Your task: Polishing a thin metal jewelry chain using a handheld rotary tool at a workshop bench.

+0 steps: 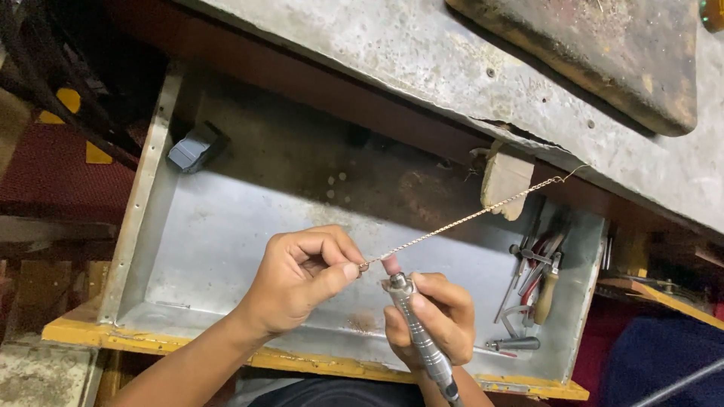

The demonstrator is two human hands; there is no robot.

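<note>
Two hands grip — left hand (302, 279) pinches chain (460, 218) end; right hand (434, 320) clasps rotary handpiece (418, 335) just beneath.

We see a thin twisted metal chain (464, 217) stretched taut, slanting up to the bench edge. A slim silver rotary handpiece (419, 335) meets its lower end with a pink tip.

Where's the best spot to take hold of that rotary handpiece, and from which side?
Grip the ribbed metal barrel of the rotary handpiece, just behind its pink tip, coming from the right like a pen. The right hand does so, its fingers wrapped near the front. The slim shaft tilts up toward the chain pinched in the left hand, so a forward hold probably steadies it.
</note>
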